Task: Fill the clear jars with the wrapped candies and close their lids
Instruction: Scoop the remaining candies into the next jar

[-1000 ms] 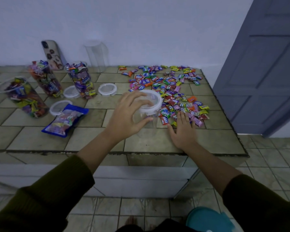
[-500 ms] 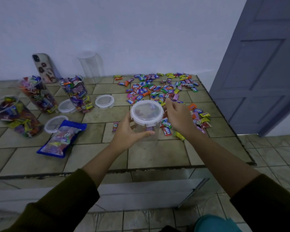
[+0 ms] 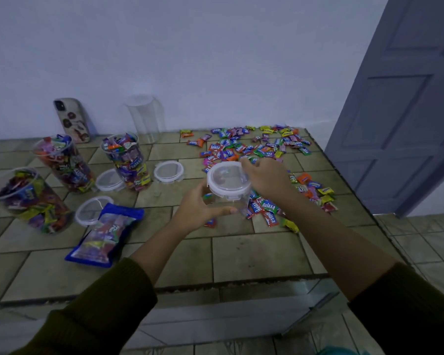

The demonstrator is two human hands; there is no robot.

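Pale wall [image 3: 190, 60] and a grey door [image 3: 400, 111] back a tiled counter [image 3: 254, 252] where a person in dark green sleeves handles a clear jar [image 3: 232, 203] near the counter's middle. The left hand [image 3: 198, 213] is wrapped round the jar's body, with the thumb across its front. The right hand [image 3: 267, 179] curls its fingers over the far right rim of the white-edged lid [image 3: 228, 179] sitting on top. Whether the jar's base touches the counter cannot be told. Wrapped candies [image 3: 262, 147] lie scattered from the back right corner down the right edge, some just beside the right wrist. Three filled jars [image 3: 127, 160] stand uncovered toward the left edge, with three loose lids [image 3: 168, 171] lying flat among them. A blue candy bag [image 3: 104, 234] lies toward the front left, overlapping one of the lids. At the back edge a phone [image 3: 72, 120] leans on the wall, and an empty jar [image 3: 145, 117] stands upright near it.
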